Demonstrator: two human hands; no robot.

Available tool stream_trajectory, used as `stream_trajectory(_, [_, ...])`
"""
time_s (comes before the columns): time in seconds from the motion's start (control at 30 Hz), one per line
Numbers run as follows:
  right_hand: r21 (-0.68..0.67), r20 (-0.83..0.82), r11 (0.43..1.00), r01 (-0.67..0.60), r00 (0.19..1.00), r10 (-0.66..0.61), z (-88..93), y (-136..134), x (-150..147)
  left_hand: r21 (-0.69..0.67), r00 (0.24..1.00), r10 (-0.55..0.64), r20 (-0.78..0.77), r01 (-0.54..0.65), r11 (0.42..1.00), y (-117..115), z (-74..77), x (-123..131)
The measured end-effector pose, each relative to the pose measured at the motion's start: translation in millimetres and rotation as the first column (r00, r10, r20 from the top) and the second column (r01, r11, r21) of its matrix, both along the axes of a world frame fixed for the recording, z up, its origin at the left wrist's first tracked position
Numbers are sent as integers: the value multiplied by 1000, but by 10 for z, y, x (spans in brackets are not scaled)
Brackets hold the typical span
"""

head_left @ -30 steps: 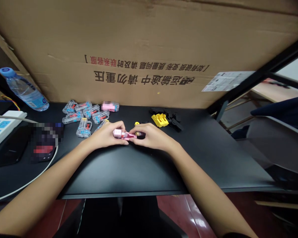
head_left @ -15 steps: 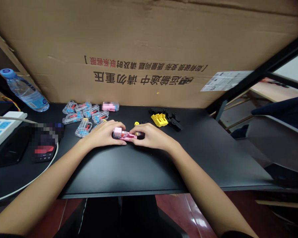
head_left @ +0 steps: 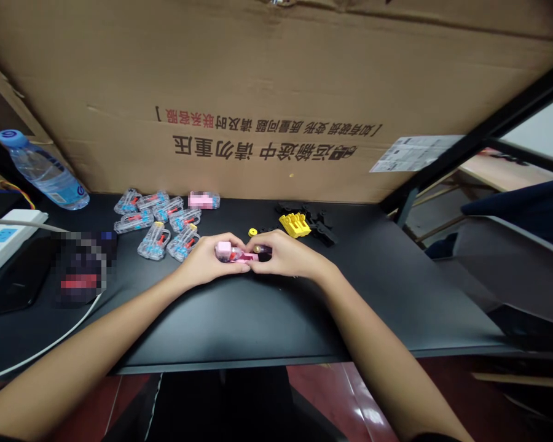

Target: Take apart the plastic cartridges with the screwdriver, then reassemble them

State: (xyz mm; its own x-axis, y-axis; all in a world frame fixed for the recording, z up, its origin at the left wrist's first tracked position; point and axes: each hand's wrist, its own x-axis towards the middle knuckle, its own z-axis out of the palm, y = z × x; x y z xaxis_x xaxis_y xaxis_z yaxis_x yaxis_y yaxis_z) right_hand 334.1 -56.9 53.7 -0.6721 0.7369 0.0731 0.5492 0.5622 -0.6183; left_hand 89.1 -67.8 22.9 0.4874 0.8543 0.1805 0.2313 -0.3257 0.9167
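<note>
From the head view, the left hand (head_left: pixel 207 261) and the right hand (head_left: pixel 283 255) meet near the middle of a black desk (head_left: pixel 239 322); both are curled almost closed and together have hold of a pink plastic toy (head_left: pixel 234 253), which sits between them; the left hand wraps its pink, cube-like end, and the right hand closes on its other end, where a small dark tip with a gold glint shows; the fingers hide much of the toy, and I cannot tell whether it touches the desk.

At 10 o'clock from the hands lies a loose group of clear plastic toys (head_left: pixel 154 240) with red and blue insides, the nearest just beside the left hand; a blurred pink and clear piece (head_left: pixel 204 200) sits at the back of that group; at 12 o'clock, a small yellow ring (head_left: pixel 252 232) lies just past the right hand; at 2 o'clock, a yellow plastic part (head_left: pixel 295 225) rests among black plastic parts (head_left: pixel 325 233).

At 9 o'clock are a pixelated object (head_left: pixel 83 267), a black phone (head_left: pixel 21 276) and a white power strip (head_left: pixel 4 239); at 10 o'clock, a water bottle (head_left: pixel 43 172) lies on its side; a large cardboard sheet (head_left: pixel 276 73) stands along the back edge.
</note>
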Motion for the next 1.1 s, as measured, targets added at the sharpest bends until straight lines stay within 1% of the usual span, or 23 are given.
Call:
stream_trajectory(0.1, [31, -25, 1000, 1, 1000, 0, 25, 0, -7, -12, 999, -50, 11, 50, 999, 59, -41, -39])
stream_trajectory(0.17, [85, -90, 996, 27, 996, -20, 52, 3, -15, -27, 998, -64, 15, 64, 998, 94, -52, -67])
stream_trajectory(0.23, [138, -199, 982, 125, 975, -96, 76, 3, -24, -59, 999, -48, 16, 48, 997, 111, -54, -81])
stream_trajectory(0.27, [142, -269, 971, 191, 952, -148, 85, -1, -30, -75, 999, -39, 13, 40, 996, 113, -53, -82])
stream_trajectory(0.33, [93, -410, 951, 296, 882, -234, 89, -20, -46, -98, 999, -36, 3, 36, 995, 111, -47, -80])
stream_trajectory(0.43, [-25, -531, 944, 329, 795, -291, 67, -66, -83, -105, 999, -44, -3, 43, 994, 108, -36, -74])
stream_trajectory(0.57, [-158, -544, 912, 379, 737, -401, 34, -122, -161, -95, 999, -45, -3, 45, 994, 108, -31, -76])
stream_trajectory(0.77, [-284, -544, 863, 418, 671, -504, 69, -142, -253, -51, 998, -57, -40, 55, 997, 97, -40, -81])
stream_trajectory(0.9, [-294, -517, 836, 462, 659, -546, 83, -155, -294, -24, 997, -48, -52, 47, 999, 95, -43, -81])
stream_trajectory(1.1, [-272, -529, 808, 522, 621, -579, 77, -194, -345, -33, 998, -47, -52, 46, 998, 90, -35, -76])
